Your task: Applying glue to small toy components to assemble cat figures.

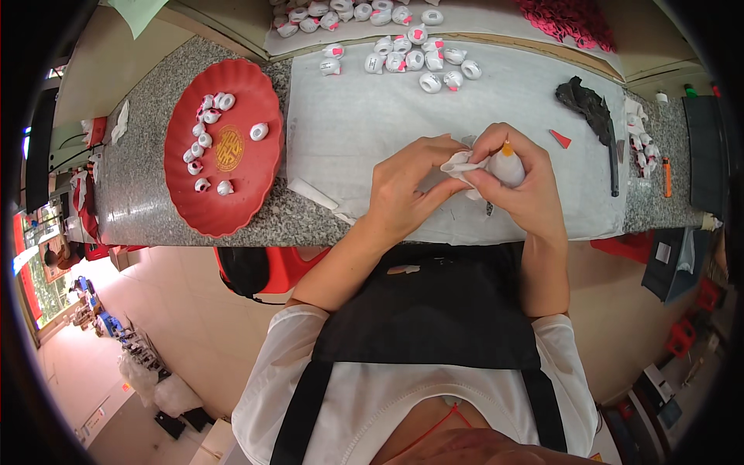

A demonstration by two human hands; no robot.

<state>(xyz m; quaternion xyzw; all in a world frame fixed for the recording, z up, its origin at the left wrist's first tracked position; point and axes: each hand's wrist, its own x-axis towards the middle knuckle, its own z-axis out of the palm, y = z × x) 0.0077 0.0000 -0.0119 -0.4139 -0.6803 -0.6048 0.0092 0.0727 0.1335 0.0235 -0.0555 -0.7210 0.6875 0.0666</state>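
Over the white sheet covering the worktop, my two hands meet. Between the fingers and thumb of my left hand [403, 182] is a crumpled white cloth-like piece [459, 164]. My right hand [536, 194] is closed around a white squeeze bottle [508, 169] with an orange-yellow tip, which points up and away from me. The right thumb and index finger also reach the white piece. My fingers hide part of it, so its full shape cannot be made out. A small red cone-shaped piece [559, 139] lies on the sheet to the right of my right hand.
On the left stands a red scalloped tray [180, 167] with several small white ring-like pieces. Similar white pieces with pink marks [397, 61] sit at the back, near a pink-red pile [566, 22]. A crumpled black bag [585, 108] and an orange pen [667, 177] lie right.
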